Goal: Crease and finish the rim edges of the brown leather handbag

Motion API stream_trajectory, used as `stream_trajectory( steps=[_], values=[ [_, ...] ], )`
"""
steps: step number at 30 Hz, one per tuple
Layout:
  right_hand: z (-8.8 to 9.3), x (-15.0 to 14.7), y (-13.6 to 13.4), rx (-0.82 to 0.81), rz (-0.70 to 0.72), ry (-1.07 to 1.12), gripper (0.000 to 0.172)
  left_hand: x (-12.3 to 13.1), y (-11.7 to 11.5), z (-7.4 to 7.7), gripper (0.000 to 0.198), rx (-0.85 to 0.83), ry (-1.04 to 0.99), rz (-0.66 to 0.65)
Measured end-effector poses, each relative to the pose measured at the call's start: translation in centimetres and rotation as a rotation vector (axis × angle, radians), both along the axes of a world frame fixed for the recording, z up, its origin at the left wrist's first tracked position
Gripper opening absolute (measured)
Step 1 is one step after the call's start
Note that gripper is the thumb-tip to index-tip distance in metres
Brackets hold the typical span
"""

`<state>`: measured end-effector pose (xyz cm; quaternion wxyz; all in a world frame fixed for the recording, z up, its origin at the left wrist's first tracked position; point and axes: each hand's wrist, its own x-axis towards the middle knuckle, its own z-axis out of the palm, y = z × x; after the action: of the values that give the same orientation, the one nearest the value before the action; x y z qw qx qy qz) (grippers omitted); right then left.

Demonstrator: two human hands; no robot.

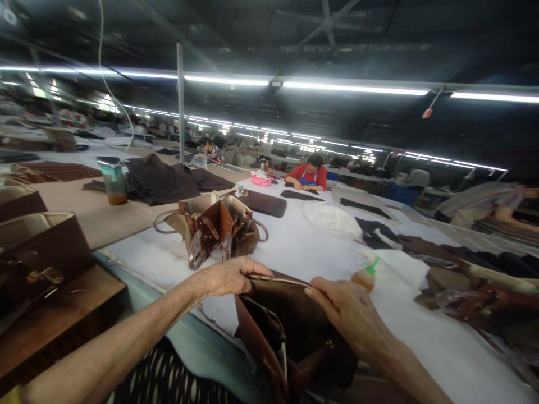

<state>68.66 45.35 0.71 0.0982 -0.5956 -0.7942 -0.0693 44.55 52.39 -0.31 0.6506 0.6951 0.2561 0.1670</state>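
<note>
A dark brown leather handbag stands open at the near edge of the white table. My left hand is closed on the left end of the bag's top rim. My right hand grips the right end of the same rim, fingers curled over it. The bag's lighter lining shows inside. Just beyond my right hand lies a small orange bottle with a green cap.
A finished brown handbag stands farther back on the table. Brown bags sit at the left. A plastic cup, dark leather pieces and more bag parts lie around. Other workers sit at distant tables.
</note>
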Motion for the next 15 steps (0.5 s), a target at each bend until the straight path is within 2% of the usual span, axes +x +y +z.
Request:
stream_trajectory(
  steps=[10, 13, 15],
  values=[
    [-1.3, 1.6, 0.9, -0.005, -0.029, 0.004, 0.03, 2.3, 0.3, 0.5, 0.035, 0.093, 0.114, 0.015],
    [-1.2, 2.2, 1.2, -0.047, 0.001, 0.125, 0.028, 2.9, 0.3, 0.3, 0.035, 0.092, 0.122, 0.032],
    [-1.0, 2.6, 1.4, -0.138, 0.017, 0.273, 0.03, 3.3, 0.3, 0.2, 0.036, 0.084, 0.133, 0.051]
  ],
)
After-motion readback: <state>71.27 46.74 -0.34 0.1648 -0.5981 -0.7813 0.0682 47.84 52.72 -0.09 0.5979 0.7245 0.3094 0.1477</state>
